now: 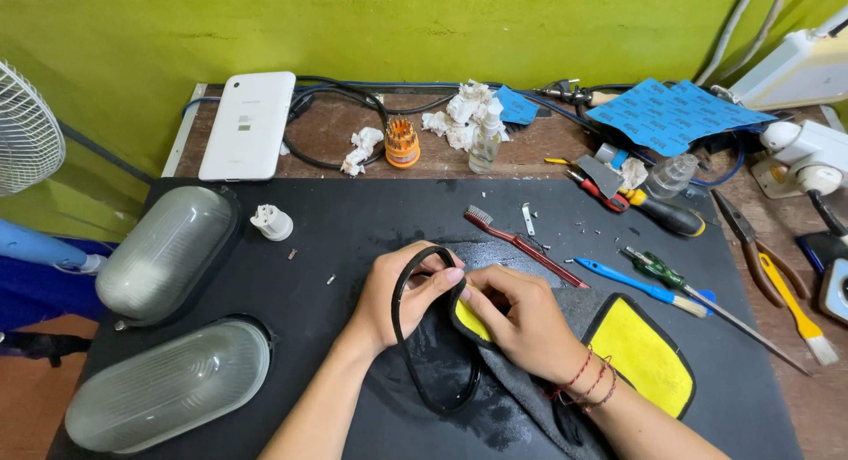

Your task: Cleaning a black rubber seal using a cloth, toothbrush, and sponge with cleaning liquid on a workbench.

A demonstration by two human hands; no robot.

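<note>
My left hand (402, 292) pinches the top of a black rubber gasket ring (422, 385) that lies on the black mat (353, 221). My right hand (521, 319) presses a corner of a yellow and grey cloth (640, 349) against the ring's upper right side, fingers closed on the cloth. The ring's lower loop rests on the mat below both hands. Red thread bracelets circle my right wrist.
Two oval frosted lamp covers (168, 248) (172, 385) lie at the left, with a small white lamp socket (271, 221) beside them. A red toothbrush (521, 243), blue and green screwdrivers (640, 283), pliers (751, 243), a spray bottle (485, 140) and a white tablet (249, 124) surround the mat.
</note>
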